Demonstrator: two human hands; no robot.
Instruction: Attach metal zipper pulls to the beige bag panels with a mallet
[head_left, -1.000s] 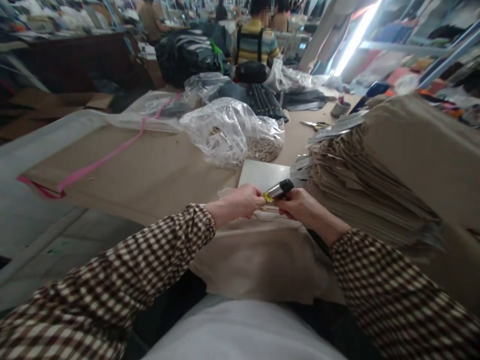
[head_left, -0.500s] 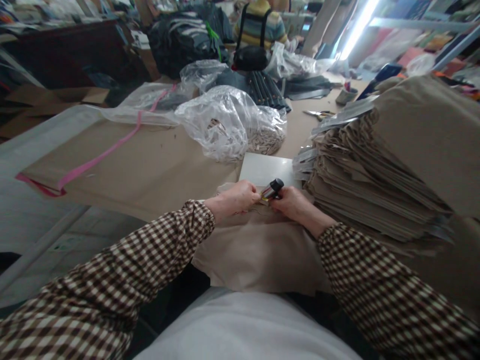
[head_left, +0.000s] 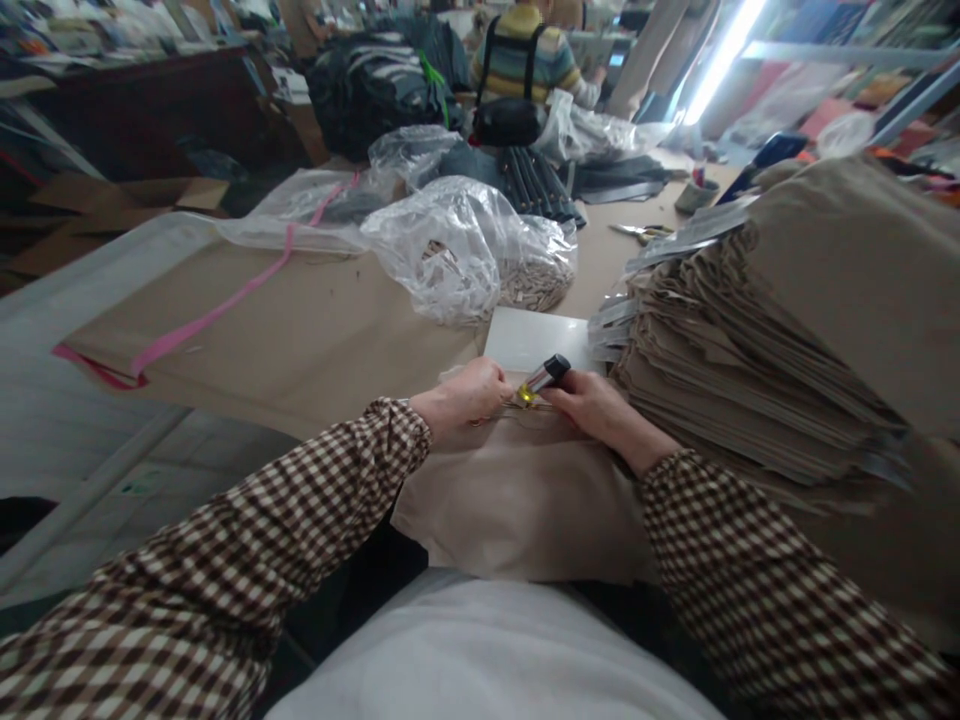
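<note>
My right hand (head_left: 594, 408) is closed round a small tool with a black and silver barrel and a yellow tip (head_left: 541, 378). The yellow tip points down at the top edge of a beige fabric bag (head_left: 517, 500) lying in front of me. My left hand (head_left: 463, 394) pinches that same edge just left of the tip. What the fingers pinch there is too small to make out. A white board (head_left: 529, 340) lies under the far end of the bag.
A tall leaning stack of beige bags (head_left: 750, 330) stands close on the right. Clear plastic bags of small pale pieces (head_left: 480, 255) lie beyond the hands. Brown paper with a pink strip (head_left: 217, 310) covers the table's left. Scissors (head_left: 637, 232) lie farther back. A person in a striped top (head_left: 536, 60) sits beyond.
The hands and the tool have come down a little from a second ago, and the yellow tip now sits at the bag's edge. The view has shifted slightly.
</note>
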